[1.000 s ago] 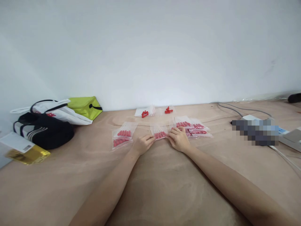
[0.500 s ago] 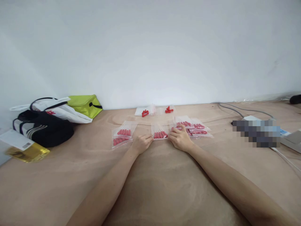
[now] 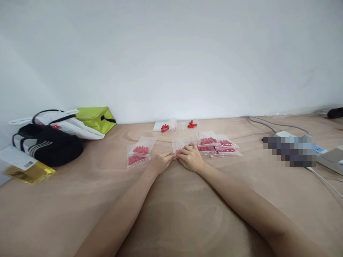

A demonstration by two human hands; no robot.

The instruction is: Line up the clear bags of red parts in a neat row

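A small clear zip bag (image 3: 177, 144) with red capsule-shaped pieces lies flat in front of me, its near edge between my hands. My left hand (image 3: 162, 161) pinches the bag's near left corner. The fingers of my right hand (image 3: 191, 158) close on the same near edge, almost touching the left fingertips and covering most of the red pieces. Left of my hands lie two overlapping bags of red pieces (image 3: 140, 150). To the right is a pile of several similar filled bags (image 3: 225, 143).
Loose red pieces (image 3: 164, 127) and more red pieces (image 3: 192, 124) lie on bags near the wall. At left stand a black bag (image 3: 59, 150), a white bag (image 3: 88, 130), a green bag (image 3: 96, 119) and a yellow packet (image 3: 40, 173). Cables (image 3: 278, 123) and a blurred patch are at right.
My right hand has slid left along the bag's near edge, from its right corner to beside my left fingers. My left hand has stayed at the left corner.
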